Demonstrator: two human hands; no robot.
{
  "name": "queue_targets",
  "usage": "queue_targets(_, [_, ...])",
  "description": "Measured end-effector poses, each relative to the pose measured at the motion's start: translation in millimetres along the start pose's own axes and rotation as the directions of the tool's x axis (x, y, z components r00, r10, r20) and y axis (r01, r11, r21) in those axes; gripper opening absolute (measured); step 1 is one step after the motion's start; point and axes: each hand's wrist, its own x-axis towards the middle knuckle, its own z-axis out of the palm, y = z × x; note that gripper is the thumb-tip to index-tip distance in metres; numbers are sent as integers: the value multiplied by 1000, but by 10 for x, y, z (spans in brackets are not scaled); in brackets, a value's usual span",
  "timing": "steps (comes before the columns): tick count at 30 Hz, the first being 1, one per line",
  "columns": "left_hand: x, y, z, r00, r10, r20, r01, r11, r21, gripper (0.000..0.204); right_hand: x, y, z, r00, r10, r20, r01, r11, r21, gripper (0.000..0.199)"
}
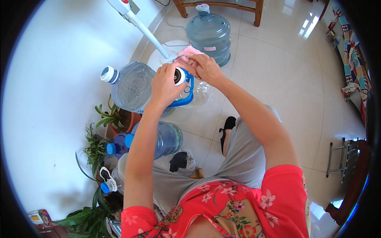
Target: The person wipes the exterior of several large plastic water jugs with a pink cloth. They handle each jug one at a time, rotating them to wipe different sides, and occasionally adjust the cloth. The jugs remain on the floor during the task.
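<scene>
My left hand curls round the white-rimmed, dark-centred top of a clear plastic jug with a blue handle piece. My right hand is closed on a pink cloth, just beyond the jug's top and close to my left fingers. Left of my hands, a large clear water bottle with a white cap leans toward the wall. The lower part of the jug is partly hidden by my left hand and the blue piece.
A blue water bottle stands ahead near a wooden stool. A white pole rises beside the wall. Left are potted plants and another blue bottle. A folded metal-legged stool is at right.
</scene>
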Motion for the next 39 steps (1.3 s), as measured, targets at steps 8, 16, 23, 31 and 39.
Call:
queue_targets(8, [-370,161,34,983,75,-168,-74,997,11,55,-23,466,-116,884,350,311,-250,914,-318,47])
queue_targets(16, [-247,191,69,932,-299,-207,287,954,-88,49,-93,-16,-134,876,329,353,-266,940,-216,32])
queue_targets(23, [-158,189,61,913,-406,31,407,913,-17,48,-167,-276,-147,876,240,418,-187,969,-163,26])
queue_targets(31, [-345,14,-60,963,-267,26,264,930,-255,60,-142,299,-8,790,332,515,-140,916,-376,55])
queue_targets(39, [-388,-195,-74,971,-193,139,237,779,-581,65,-341,283,259,907,362,215,-292,909,-298,51])
